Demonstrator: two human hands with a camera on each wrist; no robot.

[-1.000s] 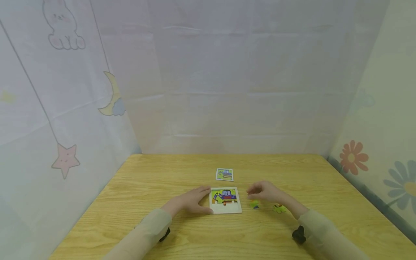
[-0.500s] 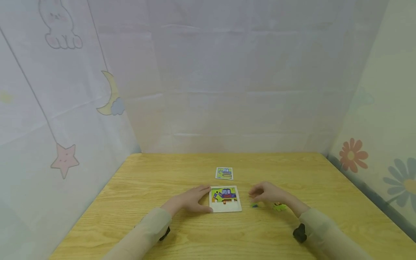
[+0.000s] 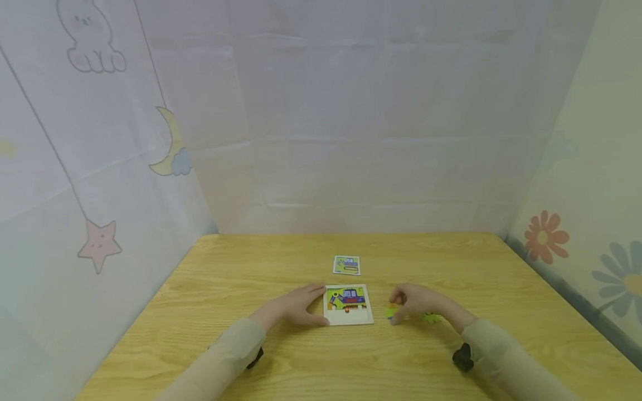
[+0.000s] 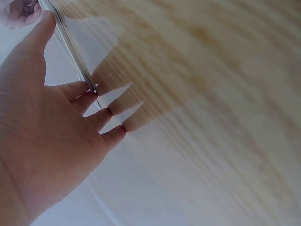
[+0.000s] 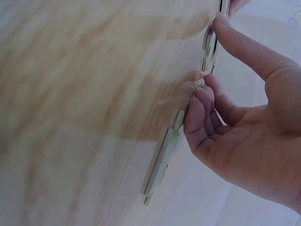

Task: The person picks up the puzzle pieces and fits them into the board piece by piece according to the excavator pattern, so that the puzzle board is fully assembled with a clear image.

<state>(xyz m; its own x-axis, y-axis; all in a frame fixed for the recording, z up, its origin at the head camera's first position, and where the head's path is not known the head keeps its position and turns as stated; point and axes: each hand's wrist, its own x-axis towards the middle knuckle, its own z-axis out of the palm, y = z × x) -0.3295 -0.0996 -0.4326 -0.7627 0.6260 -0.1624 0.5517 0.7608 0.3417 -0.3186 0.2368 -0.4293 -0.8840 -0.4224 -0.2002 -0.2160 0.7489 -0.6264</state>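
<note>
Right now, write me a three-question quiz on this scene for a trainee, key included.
1. True or false: the puzzle tray is completely filled.
2. The picture card lies: (a) inside the tray; (b) beyond the tray, farther from the person; (c) nearer the person than the tray.
3. Fill in: the fingers of the ____ hand are at the loose puzzle piece beside the tray.

Key: 1. False, its near part is bare. 2. b. 3. Right hand.
</note>
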